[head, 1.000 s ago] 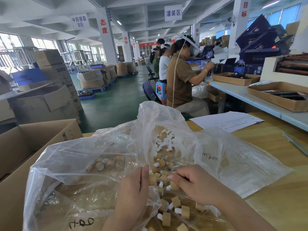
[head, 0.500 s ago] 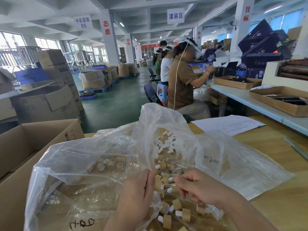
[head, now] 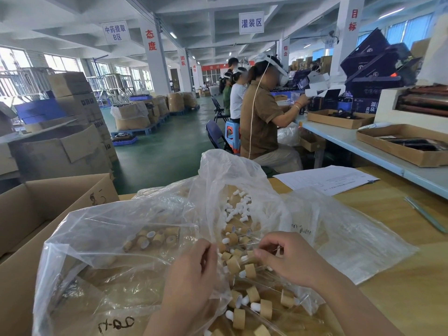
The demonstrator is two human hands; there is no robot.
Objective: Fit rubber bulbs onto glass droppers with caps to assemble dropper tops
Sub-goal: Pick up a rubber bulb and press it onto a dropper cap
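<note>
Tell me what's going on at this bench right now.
A person is assembling dropper tops over an opened clear plastic bag on a wooden table. The right hand pinches a capped dropper at the cap. The left hand is curled close beside it, and what it holds is hidden. Loose white rubber bulbs lie farther back in the bag, and assembled tops with tan caps are heaped nearer the person. A cardboard box stands to the left.

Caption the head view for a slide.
Right hand pinches a capped dropper, left hand beside it, over a clear bag of white bulbs and tan caps.
</note>
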